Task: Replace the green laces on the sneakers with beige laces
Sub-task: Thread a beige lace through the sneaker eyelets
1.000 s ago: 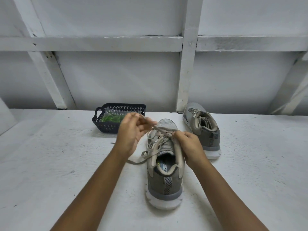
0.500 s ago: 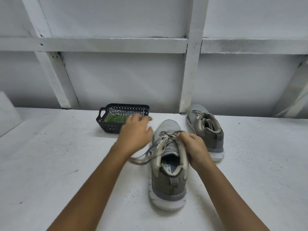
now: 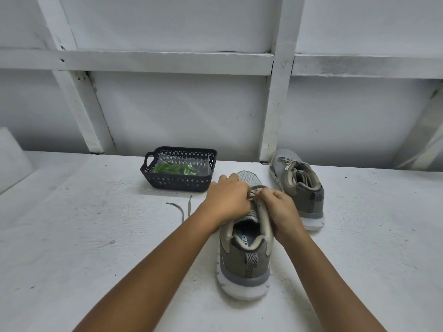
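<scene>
At centre frame, left hand (image 3: 227,200) and right hand (image 3: 280,212) are pinching the beige lace (image 3: 254,194) on the near sneaker (image 3: 247,264).

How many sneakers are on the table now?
2. The near sneaker is at centre under the left hand and right hand; the far sneaker stands behind it to the right. None looks hidden.

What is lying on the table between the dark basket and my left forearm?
Two loose beige lace ends lie on the white table between the basket and your left forearm. Nothing else is there, as the head view shows.
</scene>
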